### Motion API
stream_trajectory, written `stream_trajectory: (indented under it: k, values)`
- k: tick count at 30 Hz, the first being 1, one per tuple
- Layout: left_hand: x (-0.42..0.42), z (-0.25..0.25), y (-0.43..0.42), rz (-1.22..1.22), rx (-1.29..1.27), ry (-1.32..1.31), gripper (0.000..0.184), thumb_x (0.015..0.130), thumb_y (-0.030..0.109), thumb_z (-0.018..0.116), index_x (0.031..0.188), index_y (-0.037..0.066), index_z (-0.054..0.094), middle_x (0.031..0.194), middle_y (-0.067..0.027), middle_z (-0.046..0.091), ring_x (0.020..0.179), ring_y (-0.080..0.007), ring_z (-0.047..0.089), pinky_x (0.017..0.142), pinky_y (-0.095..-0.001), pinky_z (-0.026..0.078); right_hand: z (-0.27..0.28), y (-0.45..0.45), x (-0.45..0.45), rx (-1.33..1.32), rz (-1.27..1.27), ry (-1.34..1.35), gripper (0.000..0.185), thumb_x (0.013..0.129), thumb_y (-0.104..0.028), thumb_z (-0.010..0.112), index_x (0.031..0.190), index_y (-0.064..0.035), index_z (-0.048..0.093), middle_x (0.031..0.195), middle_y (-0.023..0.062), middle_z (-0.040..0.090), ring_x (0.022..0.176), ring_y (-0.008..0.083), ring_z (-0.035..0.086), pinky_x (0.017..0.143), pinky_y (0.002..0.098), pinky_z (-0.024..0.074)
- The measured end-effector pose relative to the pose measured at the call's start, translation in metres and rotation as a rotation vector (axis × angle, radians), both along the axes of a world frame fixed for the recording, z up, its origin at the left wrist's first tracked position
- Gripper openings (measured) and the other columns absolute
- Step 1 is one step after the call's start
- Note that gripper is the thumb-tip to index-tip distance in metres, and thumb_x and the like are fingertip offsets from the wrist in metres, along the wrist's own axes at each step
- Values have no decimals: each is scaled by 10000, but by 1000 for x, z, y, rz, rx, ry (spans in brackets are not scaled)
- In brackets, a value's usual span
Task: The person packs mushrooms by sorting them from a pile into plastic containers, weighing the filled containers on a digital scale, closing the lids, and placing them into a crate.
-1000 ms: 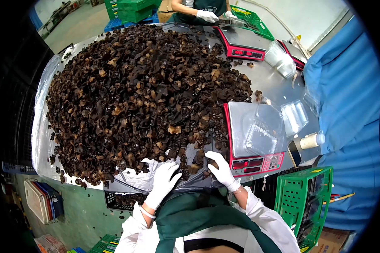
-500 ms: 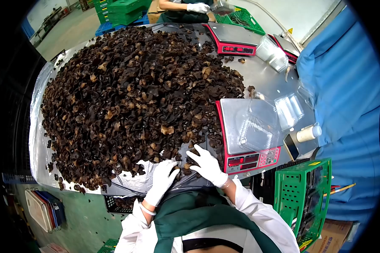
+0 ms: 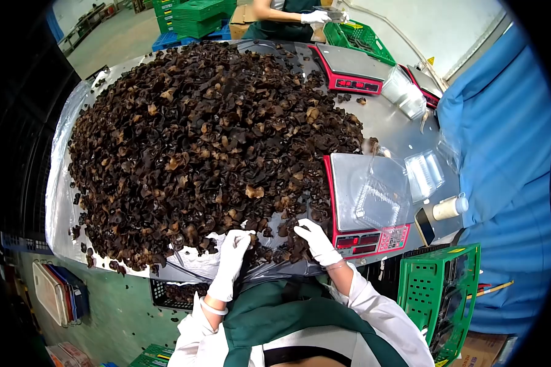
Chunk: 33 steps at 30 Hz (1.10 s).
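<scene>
A large heap of dark brown, curled pieces (image 3: 208, 140) covers much of the metal table. At its near edge, my white-gloved left hand (image 3: 234, 248) has its fingers pinched together; what they hold, if anything, is too small to name. To its right, my gloved right hand (image 3: 316, 243) rests with curled fingers at a small clump of the dark pieces, its fingertips partly lost against them. Just right of that hand stands a red scale (image 3: 367, 202) with a lit display and a clear plastic tray (image 3: 378, 199) on its plate.
A bottle (image 3: 450, 207), a phone (image 3: 424, 227) and clear trays (image 3: 423, 174) lie right of the scale. A second scale (image 3: 352, 64) stands farther back. Across the table a co-worker's gloved hands (image 3: 316, 17) hold a tray. A green crate (image 3: 419, 287) stands at the lower right.
My left fingers have closed into a pinch. My right hand has moved right, away from the left, and its spread fingers have curled. The co-worker's tray has shifted.
</scene>
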<state>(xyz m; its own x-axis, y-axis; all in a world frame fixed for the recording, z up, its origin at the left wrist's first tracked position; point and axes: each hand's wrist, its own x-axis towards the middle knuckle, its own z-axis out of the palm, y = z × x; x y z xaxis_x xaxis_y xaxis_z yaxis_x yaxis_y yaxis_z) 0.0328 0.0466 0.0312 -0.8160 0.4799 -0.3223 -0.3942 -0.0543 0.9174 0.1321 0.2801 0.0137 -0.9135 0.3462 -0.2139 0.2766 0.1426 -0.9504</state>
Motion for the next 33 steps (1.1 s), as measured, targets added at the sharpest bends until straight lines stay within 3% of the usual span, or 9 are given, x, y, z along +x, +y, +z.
stream_trajectory:
  k: [3,7,11,13,14,18,23,30,33]
  values:
    - [-2,18,11,14,121,-189,216,938,222,567,1111,93,559,1098,-99,630,942,-169,620,796,-305,504,23,-13,-4,-981,-201,88,208,945,-87,494,1138,-36,554,1044,86,627,881,188,614,753,245,487]
    - [-7,19,23,-56,378,-430,389,940,268,562,1271,77,496,1137,-126,610,945,-234,640,781,-306,544,37,-19,-3,-1190,-223,104,286,968,-140,473,1241,-60,507,1145,114,622,942,174,627,662,270,517]
    - [-2,37,44,-125,521,-548,438,932,222,564,1317,47,450,1204,-141,576,1028,-271,618,824,-329,550,60,-15,6,-1188,-317,169,326,962,-132,490,1279,-71,443,1168,123,621,992,238,631,704,323,552]
    - [-2,46,59,-203,568,-562,485,912,161,585,1350,36,419,1247,-131,548,1120,-286,579,907,-356,516,77,-7,10,-924,-316,229,330,965,-139,482,1291,-101,452,1138,92,627,959,217,634,671,304,542]
    - [0,50,68,-227,597,-555,496,912,159,585,1358,31,407,1266,-141,536,1128,-293,573,910,-356,516,81,9,12,-1147,-331,214,334,967,-163,480,1296,-109,461,1111,80,628,916,185,633,639,286,529]
    - [5,75,118,-314,610,-502,509,918,179,584,1366,31,393,1271,-138,530,1145,-293,559,926,-362,507,126,59,22,-799,-426,358,263,952,-203,504,1173,-62,528,980,67,620,775,152,616,576,225,484]
    - [22,97,191,-422,614,-347,507,940,239,565,1366,34,384,1286,-93,511,1167,-258,531,994,-395,448,149,128,51,-291,-519,318,168,931,-115,494,1036,-17,581,860,29,592,748,94,552,673,224,449]
    - [38,109,238,-521,296,-199,436,974,191,483,1377,36,422,1280,-88,525,1099,-176,538,931,-318,455,148,174,81,-201,-413,256,152,903,-102,517,969,-3,613,868,33,615,787,91,552,737,239,443]
    - [39,105,240,-582,187,-27,491,968,231,502,1385,-7,399,1443,-137,391,1325,-229,385,1050,-349,360,157,182,86,-113,-348,228,202,892,-111,542,1048,-11,622,952,36,629,880,100,561,816,239,436]
